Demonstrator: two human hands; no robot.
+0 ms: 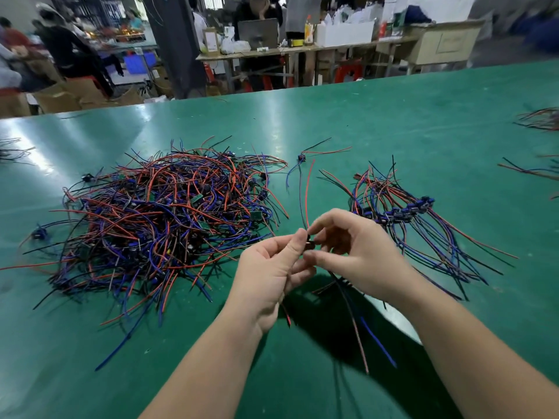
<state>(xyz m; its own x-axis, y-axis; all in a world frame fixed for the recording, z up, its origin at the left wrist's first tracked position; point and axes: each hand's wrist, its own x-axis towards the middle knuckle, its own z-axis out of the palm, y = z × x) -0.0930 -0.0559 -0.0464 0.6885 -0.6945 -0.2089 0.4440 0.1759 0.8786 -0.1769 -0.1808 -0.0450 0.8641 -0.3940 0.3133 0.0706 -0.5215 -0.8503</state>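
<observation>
Above the green table [393, 122], my left hand [269, 273] and my right hand [354, 252] meet and pinch one small dark wired part [309, 241] between thumbs and fingertips. Its red and black wires rise from the pinch, and more red, black and blue wires [360, 334] hang below my right hand. A big tangled heap of red, blue and black wired parts [160, 219] lies to the left. A neater row of the same wired parts [411, 216] lies to the right, just behind my right hand.
One loose wired part [302, 158] lies between the heap and the row. More wire bundles [541, 119] sit at the table's right edge. Beyond the far edge are cardboard boxes [60, 98], benches and seated people.
</observation>
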